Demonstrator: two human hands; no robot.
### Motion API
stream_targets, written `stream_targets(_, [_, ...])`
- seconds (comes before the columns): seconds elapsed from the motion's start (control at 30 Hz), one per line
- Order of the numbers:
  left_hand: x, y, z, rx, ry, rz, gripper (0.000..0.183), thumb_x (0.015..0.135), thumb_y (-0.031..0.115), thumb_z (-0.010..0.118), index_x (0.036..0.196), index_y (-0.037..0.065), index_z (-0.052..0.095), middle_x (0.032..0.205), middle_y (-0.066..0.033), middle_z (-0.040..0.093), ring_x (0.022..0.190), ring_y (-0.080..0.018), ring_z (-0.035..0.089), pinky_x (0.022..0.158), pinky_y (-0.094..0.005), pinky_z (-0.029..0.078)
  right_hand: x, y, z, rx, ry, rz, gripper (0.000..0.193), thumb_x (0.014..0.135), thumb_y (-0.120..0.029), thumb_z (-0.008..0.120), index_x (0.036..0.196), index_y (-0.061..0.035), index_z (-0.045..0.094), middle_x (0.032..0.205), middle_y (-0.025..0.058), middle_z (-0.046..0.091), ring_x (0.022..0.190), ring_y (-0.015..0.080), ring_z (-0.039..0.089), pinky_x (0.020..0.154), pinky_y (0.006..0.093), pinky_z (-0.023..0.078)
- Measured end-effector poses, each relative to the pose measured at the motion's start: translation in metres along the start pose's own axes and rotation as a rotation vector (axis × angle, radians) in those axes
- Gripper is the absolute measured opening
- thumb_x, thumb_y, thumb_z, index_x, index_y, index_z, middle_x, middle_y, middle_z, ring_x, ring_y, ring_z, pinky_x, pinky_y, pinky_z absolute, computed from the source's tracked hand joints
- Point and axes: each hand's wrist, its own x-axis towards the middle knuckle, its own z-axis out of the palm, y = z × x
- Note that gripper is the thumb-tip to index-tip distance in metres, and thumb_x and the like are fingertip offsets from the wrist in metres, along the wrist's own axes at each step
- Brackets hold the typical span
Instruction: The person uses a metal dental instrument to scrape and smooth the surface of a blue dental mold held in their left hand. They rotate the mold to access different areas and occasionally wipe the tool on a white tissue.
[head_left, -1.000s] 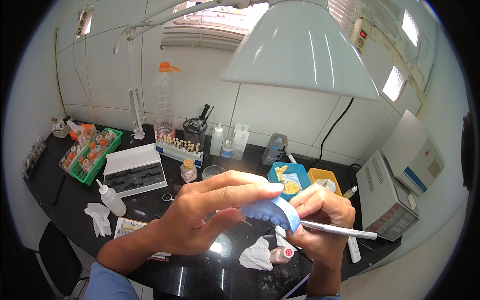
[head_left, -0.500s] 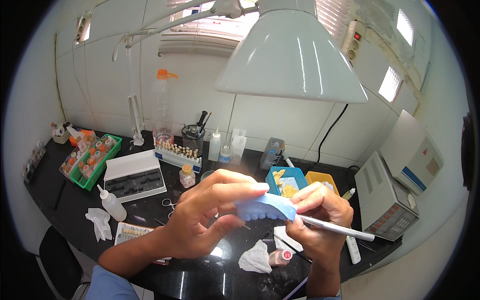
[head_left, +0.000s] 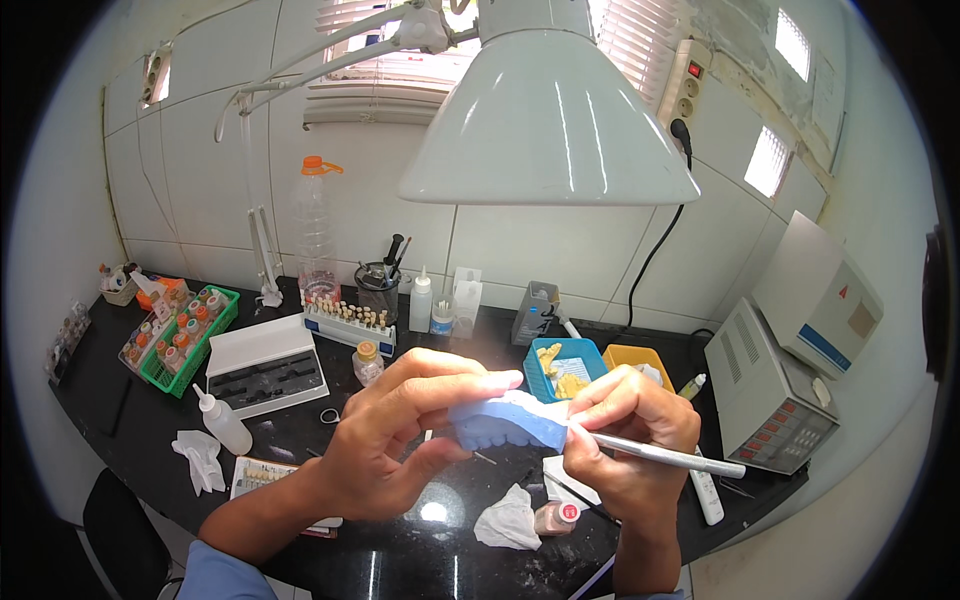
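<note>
A blue dental cast [head_left: 508, 420], its row of teeth facing down, is held up over the black worktop. My left hand [head_left: 400, 430] is closed on its left end, with fingers on top and the thumb below. At the cast's right end, the fingertips of my right hand [head_left: 635, 430] meet the blue surface. My right hand is also closed round a slim silver pen-shaped tool [head_left: 690, 460], whose back end points right. The tool's working tip is hidden by my fingers. A thin rod [head_left: 484, 458] shows just below the cast, partly covered by my left hand.
A large white lamp shade [head_left: 550, 120] hangs over the bench. Below my hands are crumpled tissue [head_left: 507, 518] and a small red-capped bottle [head_left: 557, 518]. A blue basket [head_left: 540, 385] stands behind, a boxy white machine [head_left: 770, 390] right, a squeeze bottle [head_left: 222, 420] left.
The cast and both hands sit slightly further left in view, and the cast is tilted a little so more of its top edge shows. The whole view has shifted slightly; both grips are unchanged.
</note>
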Motion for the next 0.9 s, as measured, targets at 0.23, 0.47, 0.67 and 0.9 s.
stream_targets(0.23, [0.000,-0.004,0.002,-0.096,0.011,0.027,0.042,0.094,0.010,0.067,0.133,0.001,0.054,0.128,-0.0192,0.056,0.109,-0.0216,0.064,0.080,-0.0257,0.058,0.002,-0.004,0.001,0.012,0.013,-0.019,0.017,0.070,0.006,0.074,0.075,-0.0018,0.059,0.078,0.0100,0.066,0.068,0.0105,0.062,0.061,0.0231,0.050])
stream_targets(0.47, [-0.005,-0.005,0.003,-0.105,-0.003,0.039,0.042,0.092,0.003,0.068,0.130,0.001,0.052,0.128,-0.0201,0.053,0.120,-0.0271,0.060,0.087,-0.0289,0.059,0.000,0.004,0.002,0.042,0.045,-0.003,0.018,0.072,0.002,0.079,0.074,-0.0030,0.062,0.076,0.0075,0.068,0.069,0.0125,0.065,0.062,0.0256,0.050])
stream_targets(0.67, [-0.005,-0.008,0.012,-0.174,-0.001,0.089,0.044,0.088,-0.002,0.070,0.127,0.003,0.051,0.124,-0.0180,0.049,0.129,-0.0397,0.054,0.102,-0.0426,0.054,-0.002,0.002,-0.002,0.047,0.063,0.016,0.019,0.072,0.003,0.079,0.073,-0.0031,0.062,0.076,0.0074,0.068,0.070,0.0142,0.066,0.066,0.0275,0.051])
stream_targets(0.9, [-0.015,-0.013,0.019,-0.152,0.051,0.147,0.048,0.087,-0.006,0.069,0.129,0.005,0.047,0.120,-0.0176,0.046,0.128,-0.0448,0.053,0.105,-0.0474,0.051,-0.002,0.002,0.003,0.135,0.076,0.024,0.017,0.073,0.004,0.078,0.076,-0.0029,0.063,0.078,0.0087,0.069,0.081,0.0181,0.072,0.069,0.0281,0.053])
